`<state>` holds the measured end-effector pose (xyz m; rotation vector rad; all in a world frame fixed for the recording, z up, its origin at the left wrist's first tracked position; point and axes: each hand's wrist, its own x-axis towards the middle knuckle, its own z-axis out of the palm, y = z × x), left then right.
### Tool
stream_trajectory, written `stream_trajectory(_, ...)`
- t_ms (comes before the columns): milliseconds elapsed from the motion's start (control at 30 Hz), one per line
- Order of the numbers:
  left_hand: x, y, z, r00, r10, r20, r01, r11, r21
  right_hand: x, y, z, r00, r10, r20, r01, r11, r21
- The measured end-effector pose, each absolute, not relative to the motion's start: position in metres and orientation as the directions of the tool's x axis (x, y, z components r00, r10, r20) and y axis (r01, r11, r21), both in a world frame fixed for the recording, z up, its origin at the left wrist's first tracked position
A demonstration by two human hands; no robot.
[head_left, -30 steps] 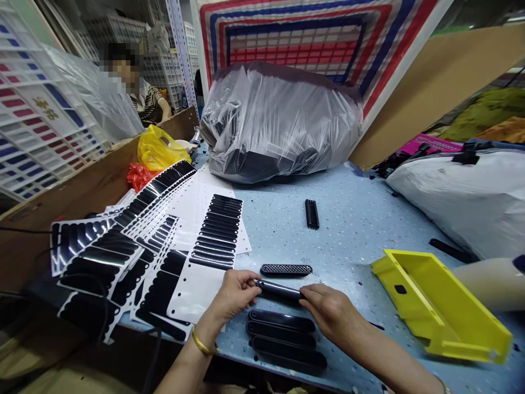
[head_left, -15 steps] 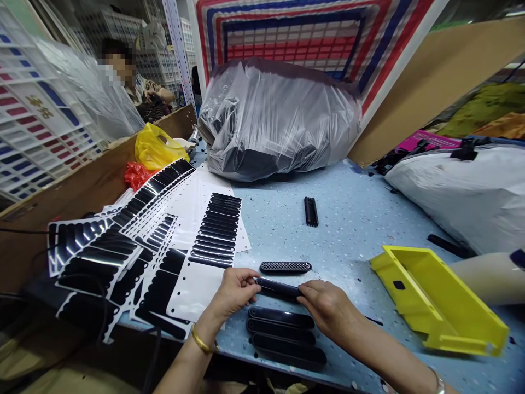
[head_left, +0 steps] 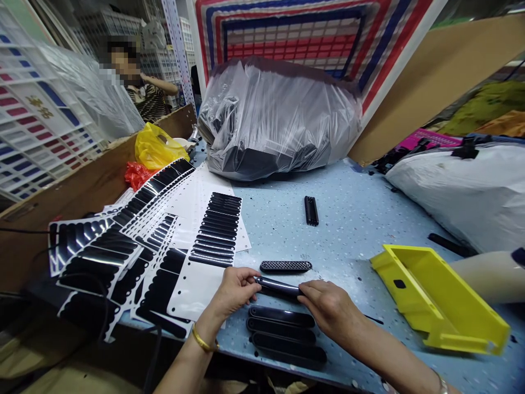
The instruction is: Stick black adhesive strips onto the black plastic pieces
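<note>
A glossy black strip [head_left: 279,286] is held level between my two hands. My left hand [head_left: 235,290] pinches its left end, and my right hand [head_left: 326,303] grips the right end between thumb and fingers. Just beyond it lies a black piece with a patterned, mesh-like face [head_left: 286,266]. Three long black rounded pieces [head_left: 283,327] lie side by side nearer the table edge. A sheet of black strips on white backing [head_left: 216,230] is left of my hands. Farther back on the table [head_left: 344,219] sits a small stack of black pieces [head_left: 311,210].
More strip sheets [head_left: 94,257] overlap at the left, near yellow [head_left: 158,146] and red bags [head_left: 137,175]. A large plastic-wrapped bundle [head_left: 281,123] stands at the back. A yellow tray [head_left: 445,301] and white sack [head_left: 467,191] are at right. Another person [head_left: 150,101] is at the back left.
My hands and the strip have barely moved; the shine along the strip looks brighter. The person at the back left has shifted, with an arm raised toward the head.
</note>
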<state>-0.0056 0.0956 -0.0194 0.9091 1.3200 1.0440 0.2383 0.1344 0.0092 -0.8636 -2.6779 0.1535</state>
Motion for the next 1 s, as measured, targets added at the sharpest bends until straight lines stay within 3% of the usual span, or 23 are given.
stream_trajectory(1000, -0.0056, 0.0941, -0.0160, -0.033, 0.951, -0.309, -0.095, 0.305, 0.948, 0.2362, 0.1299, 0.0031, -0.752, 0.637, 0.172, 0.611, 0.770, -0.183)
